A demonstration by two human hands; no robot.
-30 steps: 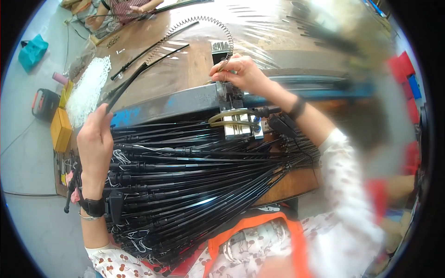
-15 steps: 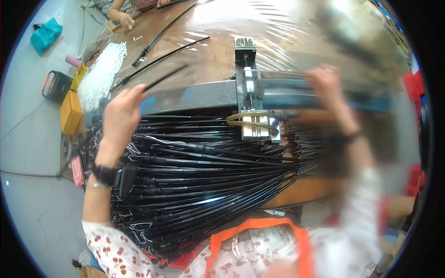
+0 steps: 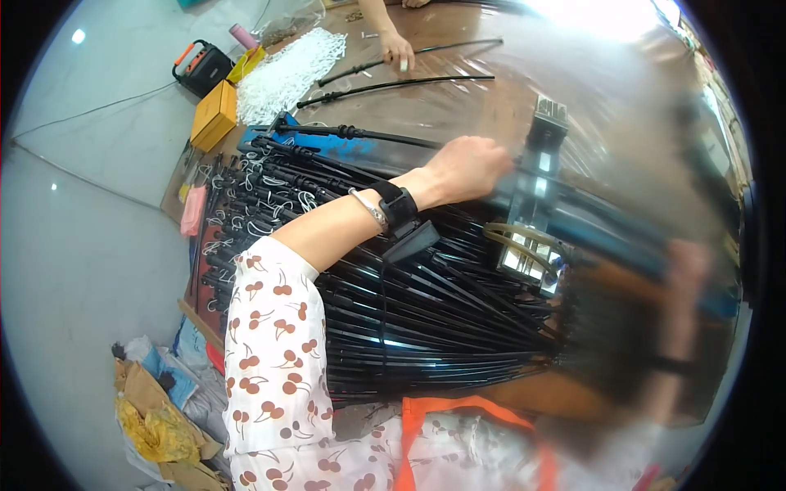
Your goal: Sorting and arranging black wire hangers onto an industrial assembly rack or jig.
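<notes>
My left hand is closed around a slim black tapered rod, just left of a metal fixture. The rod's thicker, knobbed end points left, over the blue end of a metal beam. Looped yellowish tubes and bright metal blocks sit on the fixture's near end. Smeared by motion, my right hand is far to the right, beyond the fixture; its fingers cannot be made out. Below my left forearm lies a wide bundle of black rods, with white cord loops at their left ends.
Across the table a co-worker's hand touches one of two black rods lying there. A heap of white pieces, a yellow box and a black case with an orange handle are at the far left. Bags lie lower left.
The view has turned. My left hand has moved right, up to the fixture, with a rod in it. My right hand has moved away from the fixture. The co-worker's hand has reached a rod.
</notes>
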